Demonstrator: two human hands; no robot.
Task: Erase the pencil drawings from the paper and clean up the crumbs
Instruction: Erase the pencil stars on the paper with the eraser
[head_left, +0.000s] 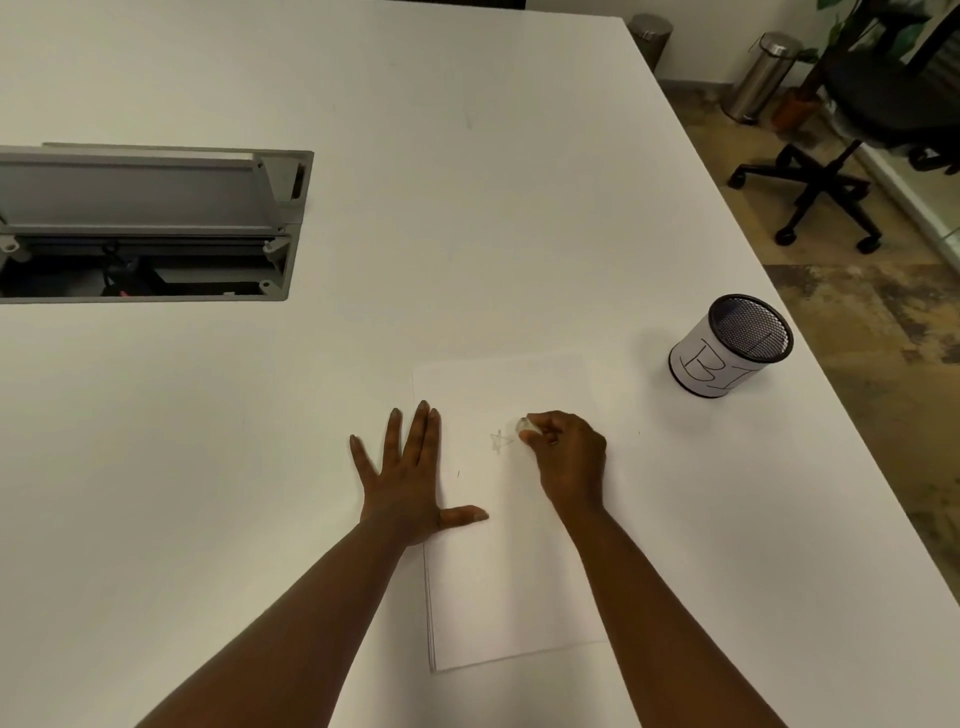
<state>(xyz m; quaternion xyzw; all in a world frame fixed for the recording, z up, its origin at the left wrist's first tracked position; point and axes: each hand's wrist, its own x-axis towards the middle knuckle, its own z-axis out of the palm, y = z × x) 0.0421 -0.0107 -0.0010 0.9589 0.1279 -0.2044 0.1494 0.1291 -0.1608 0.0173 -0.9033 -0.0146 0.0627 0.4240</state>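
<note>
Right now, by the sheet of paper:
Paper: a white sheet of paper (511, 571) lies flat on the white table (467, 208), its long side running away from the person, its near edge showing what looks like more sheets beneath.
Drawing: a faint pencil star (500, 440) sits in the far half of the paper, towards its middle; too pale to say how much of it is rubbed out.
Left hand: the left hand (408, 483) lies flat across the paper's left edge, fingers straight and spread, thumb stretched out onto the sheet, palm partly on the table.
Right hand: the right hand (569, 457) rests over the paper's far right part, fingers curled and pinching a small pale eraser (522, 426).
Eraser: its tip is just right of the star, at or just above the paper; I cannot tell if it touches.
Crumbs: one tiny dark speck (458, 474) shows on the paper between the thumb and the star; what it is I cannot tell.
Cup: a black mesh pencil cup (730, 345) wrapped in white paper with hand-drawn letters stands upright well to the right of the paper, beyond its far corner, near the table's edge.
Hatch: a grey cable hatch (150, 223) stands open, far to the left of the paper.
Floor: a black office chair (852, 156) and two steel pedal bins (761, 75) stand past the table, beyond the cup.
</note>
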